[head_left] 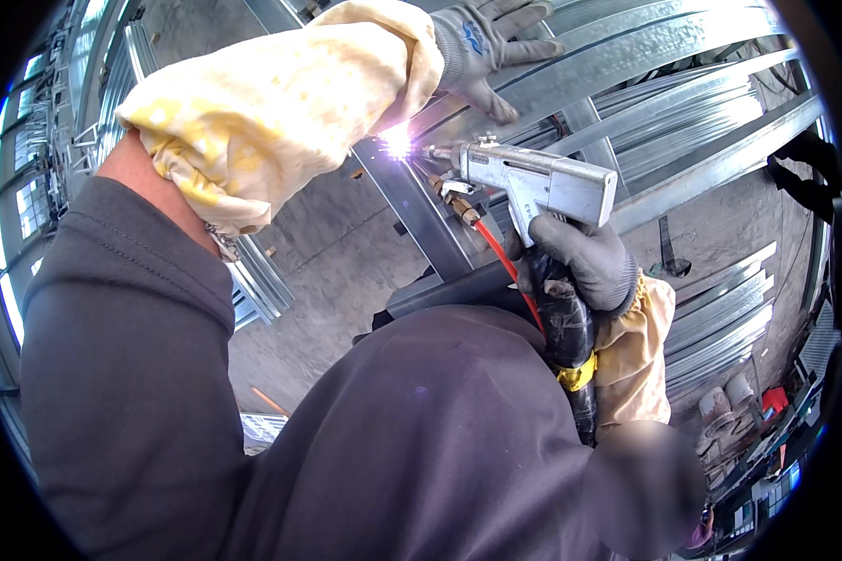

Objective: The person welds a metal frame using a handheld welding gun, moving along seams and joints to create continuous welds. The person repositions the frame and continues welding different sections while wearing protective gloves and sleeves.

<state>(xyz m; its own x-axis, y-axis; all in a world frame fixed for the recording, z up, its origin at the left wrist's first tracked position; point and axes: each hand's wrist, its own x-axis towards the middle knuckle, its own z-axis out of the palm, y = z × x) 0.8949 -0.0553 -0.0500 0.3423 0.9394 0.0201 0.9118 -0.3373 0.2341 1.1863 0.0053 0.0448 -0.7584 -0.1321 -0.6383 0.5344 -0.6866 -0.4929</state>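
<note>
My right hand point(587, 262), in a grey glove, grips the handle of a silver welding gun point(550, 179). The gun's nozzle points left, at a bright white-violet glare with sparks on a dark steel beam point(410, 201); the glare hides the exact contact spot. A red hose point(498, 251) runs from the brass fitting under the nozzle toward me. Below the grip hangs a thick black-wrapped cable point(569, 327) with a yellow band. My left hand point(489, 58), gloved in grey, lies with fingers spread on the galvanized steel strips point(617, 56) beyond the gun.
Long steel bars point(720, 154) cross the frame on the right. Bundles of metal profiles point(720, 323) lie on the concrete floor point(327, 280), with buckets point(718, 409) at lower right. A dark shoe or trouser leg point(805, 173) shows at the right edge.
</note>
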